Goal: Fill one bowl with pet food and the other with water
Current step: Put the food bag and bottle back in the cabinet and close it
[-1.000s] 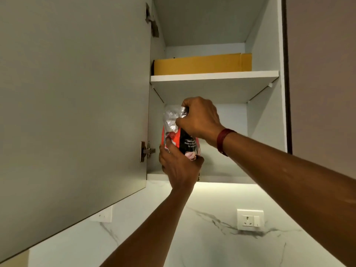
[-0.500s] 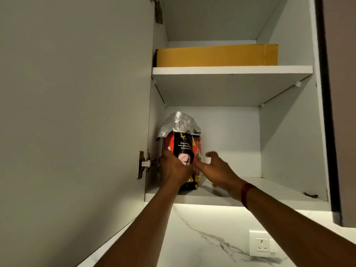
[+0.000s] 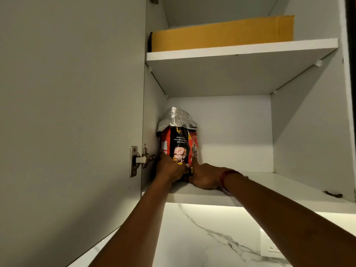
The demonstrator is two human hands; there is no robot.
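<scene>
My right hand (image 3: 204,176) reached pet food bag (image 3: 178,143) base; left hand (image 3: 169,169) opposite, both curled round it. Bag judged soft, light, slippery; gripped low, not foil top.

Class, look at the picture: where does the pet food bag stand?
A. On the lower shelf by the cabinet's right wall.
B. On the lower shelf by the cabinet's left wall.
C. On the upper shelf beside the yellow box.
B: the pet food bag stands upright on the lower shelf by the left wall, with the left hand and right hand at its base. Only the yellow box lies on the upper shelf.
</scene>
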